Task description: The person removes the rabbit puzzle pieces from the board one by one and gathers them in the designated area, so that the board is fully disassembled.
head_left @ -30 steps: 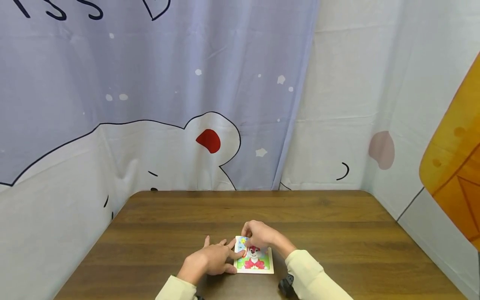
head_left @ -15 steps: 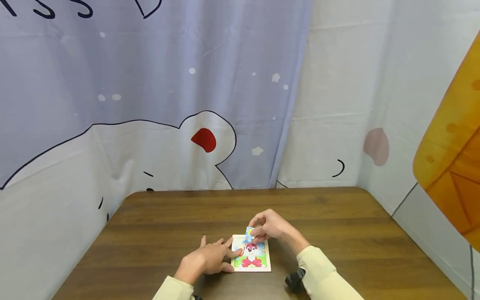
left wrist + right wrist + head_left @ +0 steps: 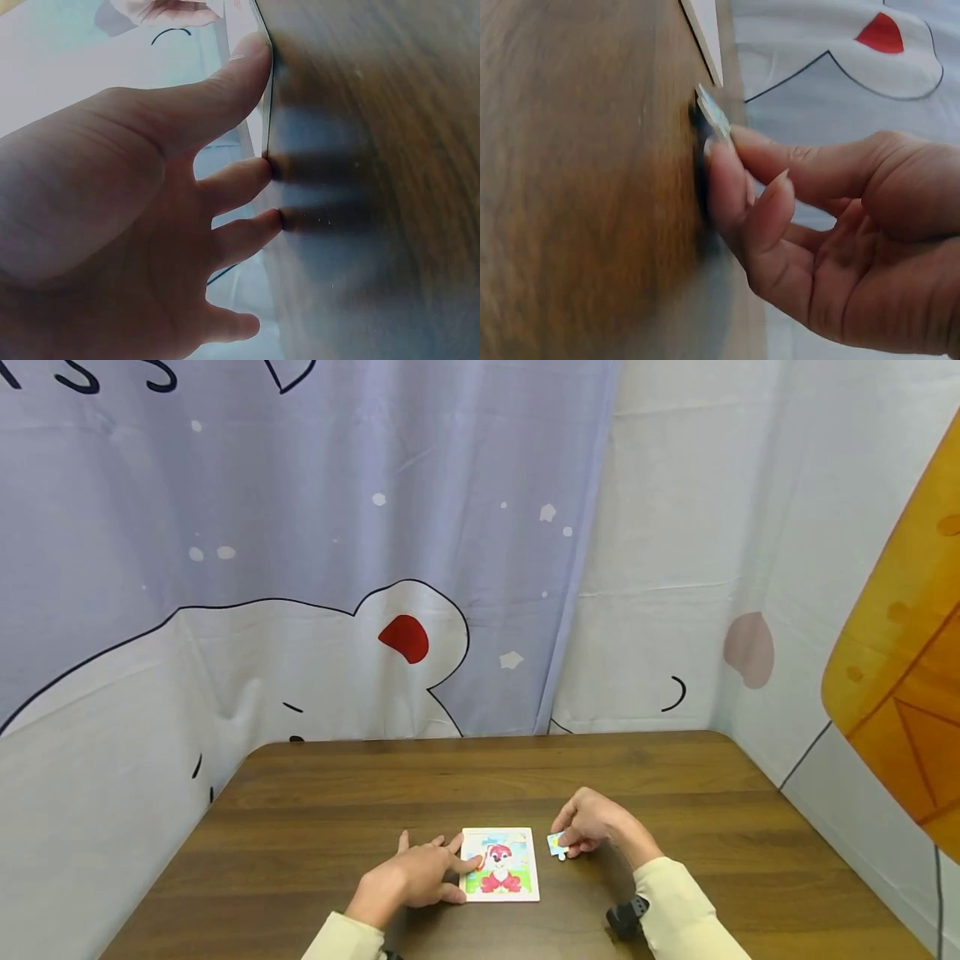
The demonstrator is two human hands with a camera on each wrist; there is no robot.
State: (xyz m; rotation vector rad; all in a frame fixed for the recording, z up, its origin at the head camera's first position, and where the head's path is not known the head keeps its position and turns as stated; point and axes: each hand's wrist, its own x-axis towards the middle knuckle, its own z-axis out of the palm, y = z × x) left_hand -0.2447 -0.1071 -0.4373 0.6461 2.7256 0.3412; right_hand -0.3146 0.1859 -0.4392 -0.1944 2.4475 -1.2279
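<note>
A square jigsaw puzzle [image 3: 517, 896] with a pale frame lies on the table, showing a pink cartoon animal. My left hand [image 3: 422, 875] rests along its left side with fingers spread. The index fingertip presses on the picture, and the thumb [image 3: 217, 86] touches the frame's edge in the left wrist view. To the right of the puzzle, my right hand [image 3: 600, 823] pinches a small blue and yellow puzzle piece [image 3: 556, 842] between thumb and fingers. In the right wrist view the piece [image 3: 715, 114] is seen nearly edge-on, close over the wood.
The brown wooden table [image 3: 337, 793] has rounded far corners. Behind it hangs a printed curtain [image 3: 300, 527], and white cloth [image 3: 757, 543] with an orange figure runs along the right. A dark wrist device [image 3: 626, 917] sits on the right forearm.
My right hand has lifted the puzzle piece from the puzzle's upper part and carried it right, down near the table. My left hand stays on the puzzle. The head view has shifted slightly.
</note>
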